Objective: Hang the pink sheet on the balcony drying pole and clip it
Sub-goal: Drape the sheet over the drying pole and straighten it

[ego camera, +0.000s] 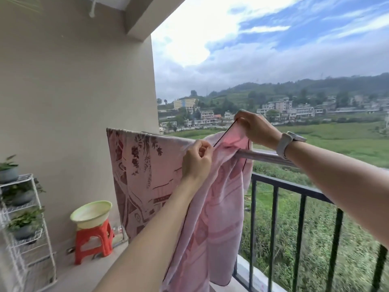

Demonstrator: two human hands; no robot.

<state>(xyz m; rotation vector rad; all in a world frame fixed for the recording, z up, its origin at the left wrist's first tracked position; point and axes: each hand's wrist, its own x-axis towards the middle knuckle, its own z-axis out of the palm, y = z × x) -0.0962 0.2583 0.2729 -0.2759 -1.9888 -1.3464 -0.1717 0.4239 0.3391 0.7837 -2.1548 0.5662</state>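
head view: both hands, left (196, 158) and right (255, 128), pinch the pink sheet (212, 207) over the pole (265, 155).

pole (263, 155) partly hidden under sheet (210, 218)

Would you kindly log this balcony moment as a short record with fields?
sheet: pink, draped over the pole, left part spread, right part bunched
pole: bare to the right of the sheet
left hand: pinches the sheet at the pole
right hand: lifts a dark-trimmed edge above the pole
clips: none visible
basin: on a red stool
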